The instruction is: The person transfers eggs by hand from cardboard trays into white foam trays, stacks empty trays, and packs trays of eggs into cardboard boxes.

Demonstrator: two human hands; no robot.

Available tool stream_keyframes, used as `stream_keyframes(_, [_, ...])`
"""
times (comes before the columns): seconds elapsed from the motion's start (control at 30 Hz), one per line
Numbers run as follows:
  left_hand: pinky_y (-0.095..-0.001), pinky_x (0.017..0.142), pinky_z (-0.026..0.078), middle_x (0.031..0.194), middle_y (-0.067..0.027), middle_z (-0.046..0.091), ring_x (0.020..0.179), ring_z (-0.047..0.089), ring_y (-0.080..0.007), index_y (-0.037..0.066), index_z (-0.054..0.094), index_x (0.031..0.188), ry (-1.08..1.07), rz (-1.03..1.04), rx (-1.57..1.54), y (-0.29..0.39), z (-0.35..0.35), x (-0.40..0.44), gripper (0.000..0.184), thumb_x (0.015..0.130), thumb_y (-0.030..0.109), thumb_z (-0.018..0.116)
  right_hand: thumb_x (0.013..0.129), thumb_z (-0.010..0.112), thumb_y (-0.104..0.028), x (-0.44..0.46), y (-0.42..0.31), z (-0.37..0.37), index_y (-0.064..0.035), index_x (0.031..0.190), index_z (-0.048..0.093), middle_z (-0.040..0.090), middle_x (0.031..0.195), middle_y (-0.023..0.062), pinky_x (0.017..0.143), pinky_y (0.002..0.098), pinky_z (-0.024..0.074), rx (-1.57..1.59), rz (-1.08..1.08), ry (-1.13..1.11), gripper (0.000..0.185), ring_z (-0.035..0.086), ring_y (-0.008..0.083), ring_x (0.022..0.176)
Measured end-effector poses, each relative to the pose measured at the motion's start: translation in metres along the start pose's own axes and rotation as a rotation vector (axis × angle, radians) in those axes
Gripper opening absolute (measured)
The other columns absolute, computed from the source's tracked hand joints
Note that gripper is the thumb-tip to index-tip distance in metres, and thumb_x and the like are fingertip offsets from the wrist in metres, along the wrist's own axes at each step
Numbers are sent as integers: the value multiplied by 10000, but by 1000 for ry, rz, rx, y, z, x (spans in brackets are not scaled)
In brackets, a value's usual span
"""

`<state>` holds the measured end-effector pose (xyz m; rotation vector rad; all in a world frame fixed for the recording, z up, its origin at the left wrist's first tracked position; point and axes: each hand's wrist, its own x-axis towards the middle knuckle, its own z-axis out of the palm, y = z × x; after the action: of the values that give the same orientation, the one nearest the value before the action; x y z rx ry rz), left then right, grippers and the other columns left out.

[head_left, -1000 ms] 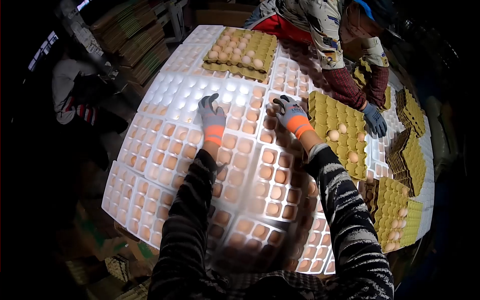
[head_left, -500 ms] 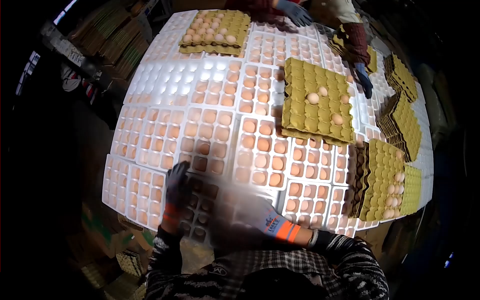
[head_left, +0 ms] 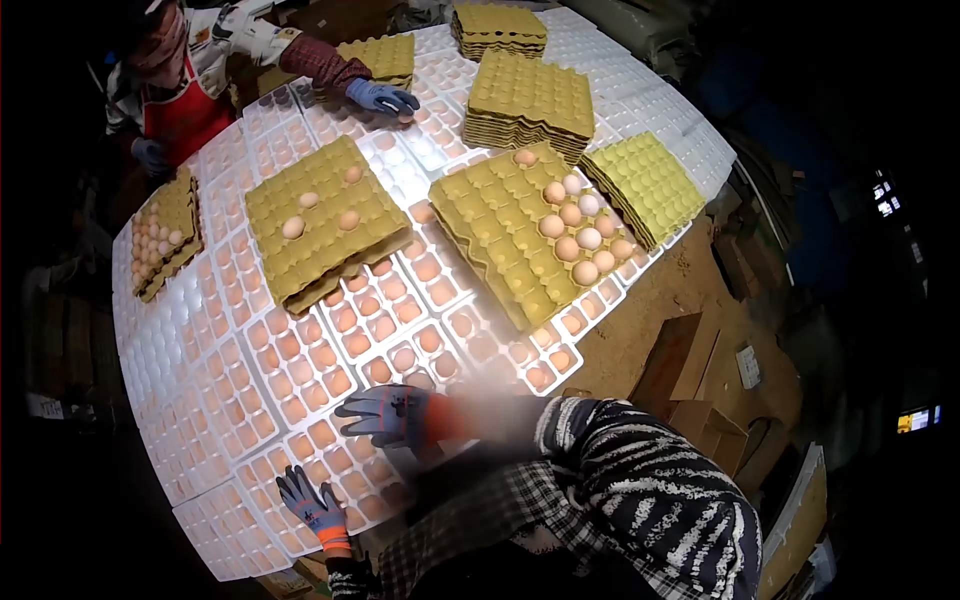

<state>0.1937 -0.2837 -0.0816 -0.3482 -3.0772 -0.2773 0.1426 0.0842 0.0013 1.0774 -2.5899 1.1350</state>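
My left hand (head_left: 314, 508), in a grey glove with an orange cuff, lies low over a white egg tray (head_left: 290, 545) near the front edge. Its fingers are spread and nothing shows in them. My right hand (head_left: 388, 415), gloved alike, hovers up and to the right, fingers stretched leftward above eggs (head_left: 340, 458) in white compartments. No item is visible in it, and its wrist is blurred. Beyond it a stack of yellow-brown pulp trays (head_left: 478, 232) carries loose eggs (head_left: 570, 215) on its right side. Another pulp tray (head_left: 275, 235) bears several eggs.
Across the table a co-worker's gloved hand (head_left: 385, 97) is at an egg (head_left: 405, 118). Taller stacks of pulp trays (head_left: 530, 95) stand at the back, a yellower stack (head_left: 650, 190) at the right edge. Cardboard boxes (head_left: 690, 360) lie on the floor to the right.
My view has swung right, so the trays appear shifted left and rotated. My right hand now stretches out over the eggs, and my left hand's fingers are spread.
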Motion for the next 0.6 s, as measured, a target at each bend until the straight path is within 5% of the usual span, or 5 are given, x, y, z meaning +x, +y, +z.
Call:
stream_keyframes(0.1, [-480, 1229, 232, 1586, -190, 382, 1500, 259, -409, 23, 421, 1524, -34, -102, -135, -16, 4, 7, 653, 916, 152, 621, 902, 664, -131, -54, -21, -147, -125, 1309, 636, 604, 1371, 82, 934, 383, 545, 38, 336, 396, 408, 636, 292, 1134])
stream_keyframes(0.13, [-451, 1226, 250, 1561, -205, 414, 1496, 280, -390, 13, 421, 1522, 92, -114, -306, -11, 9, 17, 669, 899, 123, 636, 882, 700, -127, -83, -2, -179, -127, 1303, 636, 641, 1287, 93, 916, 407, 545, -354, 374, 521, 426, 640, 316, 1072])
stream_keyframes(0.33, [-406, 1128, 399, 1457, -177, 529, 1350, 501, -311, -28, 497, 1439, 130, 206, -628, 180, -41, 123, 564, 880, -41, 568, 868, 685, -415, -206, 55, -302, -139, 1196, 651, 607, 1189, 142, 840, 452, 534, -590, 1285, 207, 431, 647, 333, 1025])
stream_keyframes(0.4, [-372, 1115, 416, 1446, -160, 546, 1325, 530, -302, -15, 507, 1433, -41, 292, -1009, 282, -57, 163, 544, 896, -18, 591, 892, 667, -403, -199, 58, -290, -134, 1185, 641, 622, 1145, 152, 796, 473, 523, -789, 1220, 238, 399, 645, 344, 1030])
stream_keyframes(0.6, [-431, 1053, 447, 1284, -188, 654, 1195, 589, -371, 104, 594, 1389, -60, 765, -700, 497, -63, 250, 543, 879, 234, 724, 877, 694, -329, -217, 75, -289, -91, 1198, 637, 677, 1041, 172, 824, 443, 540, -531, 1080, 409, 404, 676, 324, 953])
